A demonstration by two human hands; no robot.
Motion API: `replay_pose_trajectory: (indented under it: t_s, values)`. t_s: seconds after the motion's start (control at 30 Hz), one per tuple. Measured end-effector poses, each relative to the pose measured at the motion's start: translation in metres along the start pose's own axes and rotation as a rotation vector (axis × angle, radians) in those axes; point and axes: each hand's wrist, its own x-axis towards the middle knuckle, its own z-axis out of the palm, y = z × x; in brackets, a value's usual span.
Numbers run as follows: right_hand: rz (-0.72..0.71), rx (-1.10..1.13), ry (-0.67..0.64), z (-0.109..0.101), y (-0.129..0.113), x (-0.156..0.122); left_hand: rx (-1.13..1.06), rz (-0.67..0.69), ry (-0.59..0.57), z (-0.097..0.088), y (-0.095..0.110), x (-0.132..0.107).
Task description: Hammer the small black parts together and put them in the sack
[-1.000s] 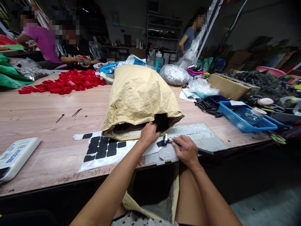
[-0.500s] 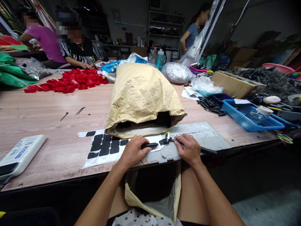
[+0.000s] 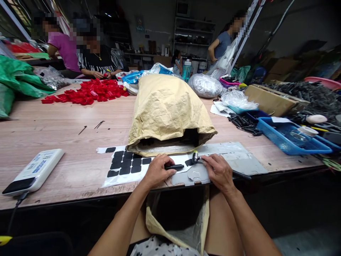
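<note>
Drew the left hand (image 3: pixel 158 171) back from the mouth of the paper bag (image 3: pixel 170 106) since a second ago, with a black stick (image 3: pixel 176 166) now pinched between thumb and fingers, just in front of that mouth and above a white sheet (image 3: pixel 114 180). Cannot see the stick's near end, covered by the left fingers.

Holding a small hammer (image 3: pixel 195 157) in the right hand (image 3: pixel 220 171), thumb and fingers closed round the handle, head near a lone black sticker (image 3: pixel 188 162). Cannot see the stretch of handle inside the palm.

Can make out only darkness and vague shapes inside the paper bag, lying on the tabletop (image 3: pixel 66 124) with its opening facing this way. Cannot see what a second bag (image 3: pixel 157 227) holds, open upward between the legs (image 3: pixel 226 220) and dark inside.

Can see a jar (image 3: pixel 306 131) in the blue tray (image 3: pixel 293 149) at right, and a clear plastic bag (image 3: pixel 205 86) behind the paper one, stuffed with something too blurred to name. Cannot read the print on the white device (image 3: pixel 37 170) at left.
</note>
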Motion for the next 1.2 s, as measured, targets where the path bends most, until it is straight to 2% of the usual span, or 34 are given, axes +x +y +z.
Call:
replay_pose_trajectory:
  t_s: [0.13, 0.3, 0.43, 0.57, 0.77, 0.97, 1.1, 1.2]
  values:
    - [0.010, 0.129, 0.087, -0.012, -0.021, 0.003, -0.015, -0.026, 0.006, 0.001, 0.000, 0.000]
    - [-0.005, 0.343, 0.022, -0.022, -0.060, 0.005, -0.027, -0.046, 0.025, 0.002, 0.000, -0.001]
    - [-0.048, 0.351, -0.029, -0.024, -0.081, 0.007, -0.046, -0.059, 0.028, 0.003, -0.001, 0.000]
    - [-0.088, 0.346, -0.005, -0.022, -0.091, 0.007, -0.052, -0.036, 0.038, 0.004, -0.004, 0.001]
    - [-0.102, 0.230, -0.101, -0.018, -0.094, 0.005, -0.041, -0.057, 0.050, 0.007, -0.006, 0.001]
    - [-0.027, 0.316, 0.047, -0.026, -0.085, 0.007, -0.041, -0.053, 0.035, 0.005, -0.004, 0.001]
    - [-0.026, 0.308, -0.052, -0.023, -0.079, 0.001, -0.037, -0.069, 0.051, 0.004, -0.002, 0.000]
    - [0.026, 0.333, -0.042, -0.021, -0.074, 0.000, -0.033, -0.062, 0.046, 0.004, 0.000, -0.001]
